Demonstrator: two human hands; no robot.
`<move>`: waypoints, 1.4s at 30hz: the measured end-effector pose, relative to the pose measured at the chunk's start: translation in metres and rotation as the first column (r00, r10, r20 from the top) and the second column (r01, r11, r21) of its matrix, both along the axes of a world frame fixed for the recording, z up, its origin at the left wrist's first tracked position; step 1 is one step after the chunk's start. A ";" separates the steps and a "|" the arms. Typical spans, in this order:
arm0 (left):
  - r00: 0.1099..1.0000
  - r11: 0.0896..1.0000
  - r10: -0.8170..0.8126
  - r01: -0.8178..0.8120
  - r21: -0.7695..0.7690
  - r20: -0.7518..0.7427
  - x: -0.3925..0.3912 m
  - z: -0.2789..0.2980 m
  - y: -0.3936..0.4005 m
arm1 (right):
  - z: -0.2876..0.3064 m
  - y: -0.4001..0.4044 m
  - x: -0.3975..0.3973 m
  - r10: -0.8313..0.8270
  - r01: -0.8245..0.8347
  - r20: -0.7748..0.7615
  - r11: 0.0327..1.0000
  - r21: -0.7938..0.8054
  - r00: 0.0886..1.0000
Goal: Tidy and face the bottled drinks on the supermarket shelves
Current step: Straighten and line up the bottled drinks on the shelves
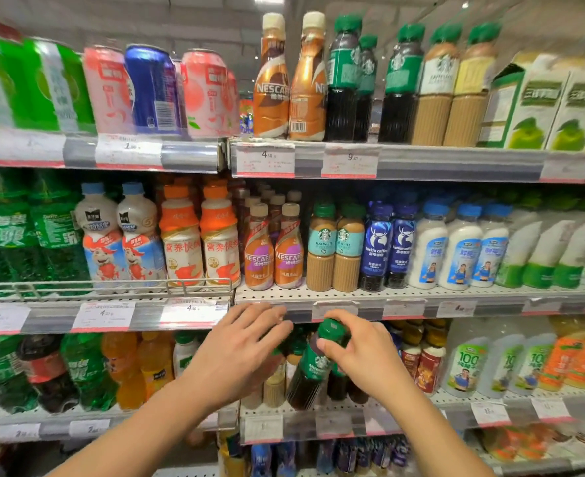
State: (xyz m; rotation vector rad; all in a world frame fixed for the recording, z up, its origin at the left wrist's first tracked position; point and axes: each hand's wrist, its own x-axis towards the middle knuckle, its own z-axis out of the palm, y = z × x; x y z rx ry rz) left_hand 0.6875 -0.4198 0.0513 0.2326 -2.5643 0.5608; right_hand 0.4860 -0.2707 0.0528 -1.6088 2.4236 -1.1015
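My right hand grips the green cap and neck of a dark Starbucks coffee bottle, which tilts with its base on the third shelf. My left hand reaches in just left of it with fingers spread and relaxed, covering beige-capped bottles behind it; I cannot tell whether it touches them. Above, on the middle shelf, Nescafe bottles, Starbucks flat white bottles and blue Luckin bottles stand upright with labels forward.
The top shelf carries cans, Nescafe bottles, Starbucks bottles and juice cartons. Green soda bottles fill the left. Milk bottles, red jars and juice bottles stand to the right. Price-tag rails edge every shelf.
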 end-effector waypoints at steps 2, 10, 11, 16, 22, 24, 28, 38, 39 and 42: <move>0.996 1.000 -0.002 0.001 -0.007 -0.089 -0.006 0.024 0.005 | 0.015 0.001 -0.006 -0.009 0.008 -0.044 1.000 -0.021 0.999; 0.941 0.996 0.082 -0.091 -0.010 -0.330 -0.036 0.131 0.010 | 0.082 0.007 -0.026 -0.034 0.012 -0.175 0.992 -0.123 0.984; 0.934 0.995 0.079 -0.094 -0.025 -0.347 -0.041 0.144 0.012 | 0.092 0.008 -0.029 -0.038 0.010 -0.191 0.989 -0.146 0.981; 0.916 0.985 0.156 -0.171 -0.008 -0.370 -0.067 0.188 0.013 | 0.147 0.016 -0.038 -0.082 0.018 -0.258 0.971 -0.239 0.963; 0.895 0.973 0.229 -0.213 0.084 -0.382 -0.088 0.195 0.004 | 0.208 0.029 -0.049 -0.115 0.015 -0.282 0.943 -0.334 0.952; 0.888 0.973 0.229 -0.217 0.078 -0.400 -0.090 0.192 0.000 | 0.226 0.033 -0.051 -0.109 0.000 -0.279 0.932 -0.362 0.954; 0.855 0.974 0.224 -0.211 0.082 -0.467 -0.097 0.191 -0.001 | 0.263 0.038 -0.053 -0.124 -0.012 -0.291 0.905 -0.425 0.949; 0.809 0.951 0.309 -0.263 0.162 -0.499 -0.108 0.197 0.007 | 0.335 0.021 -0.063 -0.353 0.056 -0.307 0.731 -0.680 0.884; 0.812 0.951 0.309 -0.263 0.162 -0.496 -0.107 0.197 0.007 | 0.341 0.017 -0.064 -0.371 0.061 -0.308 0.718 -0.693 0.876; 0.814 0.950 0.311 -0.268 0.159 -0.490 -0.107 0.197 0.007 | 0.358 0.004 -0.066 -0.411 0.088 -0.328 0.727 -0.681 0.851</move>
